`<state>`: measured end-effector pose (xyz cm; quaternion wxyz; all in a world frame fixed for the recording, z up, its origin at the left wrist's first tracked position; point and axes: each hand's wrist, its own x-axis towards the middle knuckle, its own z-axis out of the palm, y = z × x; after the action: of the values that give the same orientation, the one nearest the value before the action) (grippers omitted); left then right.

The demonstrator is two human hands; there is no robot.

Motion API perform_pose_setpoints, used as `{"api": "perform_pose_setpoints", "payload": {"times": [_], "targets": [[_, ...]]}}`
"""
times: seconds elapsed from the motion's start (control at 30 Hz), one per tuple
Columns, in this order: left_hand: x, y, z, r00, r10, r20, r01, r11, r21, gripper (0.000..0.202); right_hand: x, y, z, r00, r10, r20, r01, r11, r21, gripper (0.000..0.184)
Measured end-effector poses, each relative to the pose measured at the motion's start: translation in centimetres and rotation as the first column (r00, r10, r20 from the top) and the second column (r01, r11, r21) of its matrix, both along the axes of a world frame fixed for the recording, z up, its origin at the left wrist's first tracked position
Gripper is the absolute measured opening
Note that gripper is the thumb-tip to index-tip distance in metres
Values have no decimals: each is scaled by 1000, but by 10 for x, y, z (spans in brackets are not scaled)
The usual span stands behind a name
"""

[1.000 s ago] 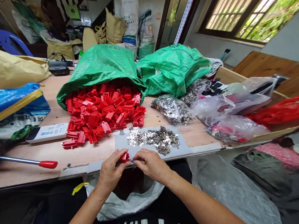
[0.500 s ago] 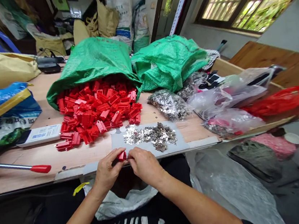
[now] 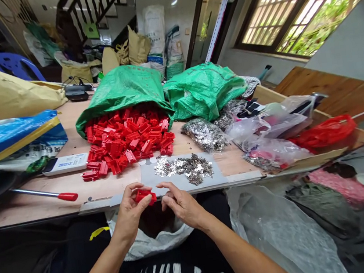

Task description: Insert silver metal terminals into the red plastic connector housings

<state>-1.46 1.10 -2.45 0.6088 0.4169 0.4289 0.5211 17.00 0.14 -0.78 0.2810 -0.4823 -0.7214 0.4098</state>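
Note:
My left hand [image 3: 131, 209] pinches one small red plastic piece [image 3: 145, 196] at the table's front edge, over my lap. My right hand [image 3: 180, 201] sits just to its right, fingers loosely curled and apart from the piece, with nothing visible in them. A heap of small silver metal clips [image 3: 185, 167] lies on a grey card [image 3: 216, 177] right beyond both hands. Farther back, a big pile of red plastic pieces [image 3: 125, 139] spills from a green woven sack [image 3: 123, 88].
A second green sack [image 3: 202, 87], bags of metal parts [image 3: 203, 134], clear bags [image 3: 267, 128] and a red bag [image 3: 325, 132] crowd the right side. A remote [image 3: 66, 164], a red-handled tool [image 3: 48, 195] and a blue sack [image 3: 9, 137] lie left. A white bag [image 3: 155, 241] hangs below the table edge.
My hands were pressed together on the red piece; now the right hand has come off it and the left hand holds the piece alone, turned slightly upward.

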Motion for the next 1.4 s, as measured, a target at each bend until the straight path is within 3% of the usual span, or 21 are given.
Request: {"api": "perform_pose_setpoints", "payload": {"times": [0.1, 0.27, 0.47, 0.67, 0.87, 1.0, 1.1, 1.2, 1.4], "targets": [[2, -5, 8, 948, -38, 316, 103, 976, -192, 20, -5, -5, 7, 998, 51, 41, -51, 999, 10, 42], [7, -12, 11, 853, 30, 521, 178, 921, -345, 10, -14, -10, 14, 996, 33, 83, -39, 997, 74, 33], [11, -15, 16, 794, 146, 590, 200, 854, -481, 22, -18, -11, 17, 999, 31, 19, -33, 996, 81, 26], [14, -18, 13, 793, 200, 576, 132, 865, -483, 18, -20, -10, 12, 996, -42, 81, 32, 992, 125, 29], [12, -19, 6, 792, 144, 593, 167, 884, -438, 7, -20, -3, -2, 996, -76, -35, 78, 995, 65, 37], [4, -20, -6, 895, 42, 444, 124, 933, -339, 20, -20, 13, -8, 996, -78, -34, 79, 997, 8, 36], [-1, -21, -22, 997, -30, 71, 45, 972, -230, 24, -23, 31, -10, 992, -101, 77, 91, 988, 124, 26], [-4, -21, -38, 980, -117, -159, 99, 988, -116, 20, -35, 52, -12, 976, -106, 190, 61, 972, 229, 21], [-8, -17, -45, 965, -144, -217, 126, 987, -95, 22, -78, 101, -16, 939, -195, 284, 108, 949, 295, 46]]}}
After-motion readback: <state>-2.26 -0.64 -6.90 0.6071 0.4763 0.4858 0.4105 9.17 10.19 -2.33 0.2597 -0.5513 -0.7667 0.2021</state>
